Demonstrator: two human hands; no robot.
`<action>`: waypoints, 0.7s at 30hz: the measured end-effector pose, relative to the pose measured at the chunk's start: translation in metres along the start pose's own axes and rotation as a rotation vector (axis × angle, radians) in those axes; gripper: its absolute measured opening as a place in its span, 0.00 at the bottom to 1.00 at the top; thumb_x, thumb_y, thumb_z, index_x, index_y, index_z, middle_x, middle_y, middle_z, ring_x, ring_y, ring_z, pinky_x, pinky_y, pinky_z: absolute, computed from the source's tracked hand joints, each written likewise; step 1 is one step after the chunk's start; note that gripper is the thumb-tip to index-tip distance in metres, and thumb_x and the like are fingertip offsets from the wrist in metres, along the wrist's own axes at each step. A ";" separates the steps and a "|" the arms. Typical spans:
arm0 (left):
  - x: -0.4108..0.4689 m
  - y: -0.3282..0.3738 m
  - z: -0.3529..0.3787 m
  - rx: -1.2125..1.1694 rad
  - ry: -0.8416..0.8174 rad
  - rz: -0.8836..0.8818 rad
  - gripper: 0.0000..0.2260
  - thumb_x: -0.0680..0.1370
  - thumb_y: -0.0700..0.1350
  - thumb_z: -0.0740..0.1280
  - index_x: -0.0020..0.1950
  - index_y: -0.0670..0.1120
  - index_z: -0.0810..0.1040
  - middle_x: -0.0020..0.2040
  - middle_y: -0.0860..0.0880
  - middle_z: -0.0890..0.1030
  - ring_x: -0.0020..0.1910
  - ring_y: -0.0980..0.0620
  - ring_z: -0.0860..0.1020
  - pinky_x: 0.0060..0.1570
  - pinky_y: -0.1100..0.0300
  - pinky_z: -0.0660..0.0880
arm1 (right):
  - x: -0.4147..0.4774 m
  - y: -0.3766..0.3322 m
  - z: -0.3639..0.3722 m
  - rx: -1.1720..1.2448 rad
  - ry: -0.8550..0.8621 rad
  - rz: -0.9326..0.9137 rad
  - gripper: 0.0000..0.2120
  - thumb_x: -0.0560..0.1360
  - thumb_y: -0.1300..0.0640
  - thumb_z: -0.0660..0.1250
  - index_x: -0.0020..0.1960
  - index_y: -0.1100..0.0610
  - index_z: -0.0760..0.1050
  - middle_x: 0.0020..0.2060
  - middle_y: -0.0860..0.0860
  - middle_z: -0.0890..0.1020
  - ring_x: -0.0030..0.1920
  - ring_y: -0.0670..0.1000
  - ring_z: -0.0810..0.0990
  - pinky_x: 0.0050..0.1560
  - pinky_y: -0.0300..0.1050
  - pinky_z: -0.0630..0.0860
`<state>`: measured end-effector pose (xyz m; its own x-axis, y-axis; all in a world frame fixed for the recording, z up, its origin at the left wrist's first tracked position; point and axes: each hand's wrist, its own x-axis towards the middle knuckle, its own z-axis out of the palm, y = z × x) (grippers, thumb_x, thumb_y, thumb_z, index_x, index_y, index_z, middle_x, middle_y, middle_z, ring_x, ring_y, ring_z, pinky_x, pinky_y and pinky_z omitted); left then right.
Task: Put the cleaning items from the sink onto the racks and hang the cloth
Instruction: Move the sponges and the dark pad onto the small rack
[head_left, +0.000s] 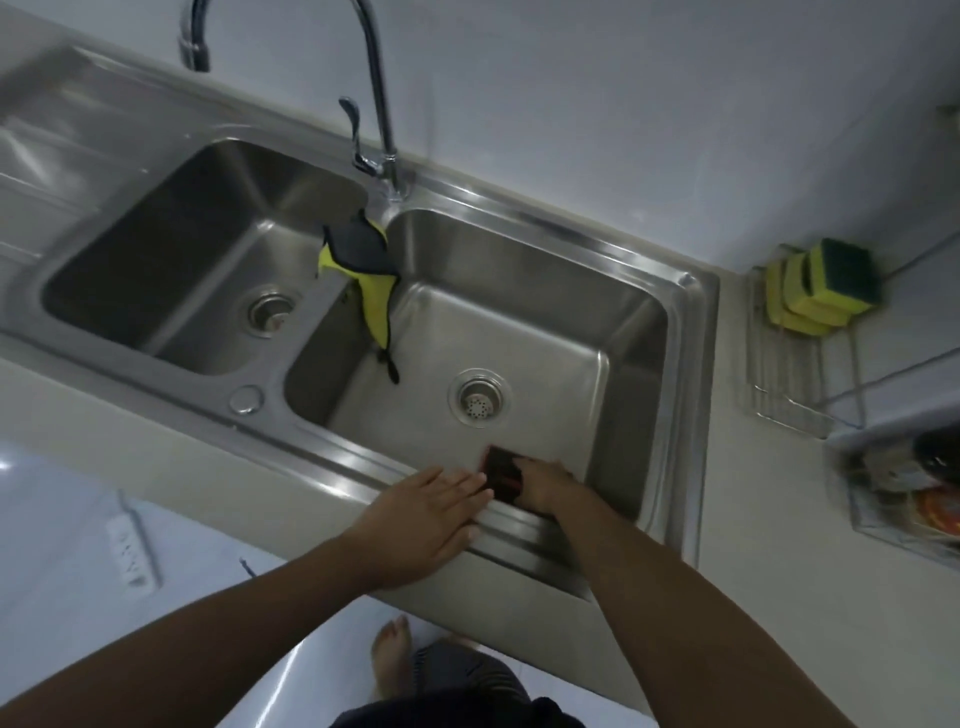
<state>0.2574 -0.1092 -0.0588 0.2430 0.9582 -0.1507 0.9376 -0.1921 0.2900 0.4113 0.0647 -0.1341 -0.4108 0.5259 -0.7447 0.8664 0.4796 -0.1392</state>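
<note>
Steel basin, and our right hand (545, 483) is clenched round a dark scrub pad (503, 474) at the right sink's (644, 312) near wall (left hand (431, 512) flat, fingers released, on the rim), so a wet pad could slip from us mid-lift.

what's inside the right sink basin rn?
A dark scrub pad gripped by the right hand, the drain strainer, and the hanging cloth's tail. Anything under the hand is hidden.
</note>
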 end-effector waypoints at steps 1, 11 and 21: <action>-0.002 0.000 0.002 -0.006 0.008 0.002 0.25 0.82 0.56 0.43 0.69 0.50 0.72 0.67 0.51 0.77 0.66 0.54 0.75 0.66 0.51 0.70 | -0.001 -0.005 0.000 0.009 -0.011 0.012 0.36 0.64 0.37 0.63 0.70 0.48 0.67 0.68 0.57 0.73 0.65 0.60 0.74 0.67 0.53 0.71; -0.003 0.002 -0.010 -0.024 0.005 0.002 0.26 0.82 0.56 0.41 0.67 0.50 0.74 0.66 0.51 0.78 0.65 0.55 0.75 0.64 0.53 0.71 | -0.026 -0.010 -0.018 0.267 0.227 -0.028 0.22 0.77 0.57 0.63 0.71 0.53 0.70 0.66 0.56 0.77 0.64 0.57 0.76 0.65 0.47 0.72; 0.000 0.009 -0.019 -0.046 0.039 0.012 0.36 0.75 0.61 0.33 0.75 0.48 0.62 0.75 0.49 0.64 0.74 0.53 0.62 0.74 0.56 0.51 | -0.083 -0.008 -0.064 0.407 0.502 -0.074 0.18 0.81 0.58 0.58 0.70 0.55 0.69 0.59 0.60 0.81 0.58 0.60 0.79 0.57 0.47 0.74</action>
<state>0.2612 -0.1070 -0.0386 0.2437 0.9636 -0.1102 0.9218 -0.1949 0.3351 0.4202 0.0617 -0.0296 -0.4710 0.8131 -0.3420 0.8284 0.2746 -0.4882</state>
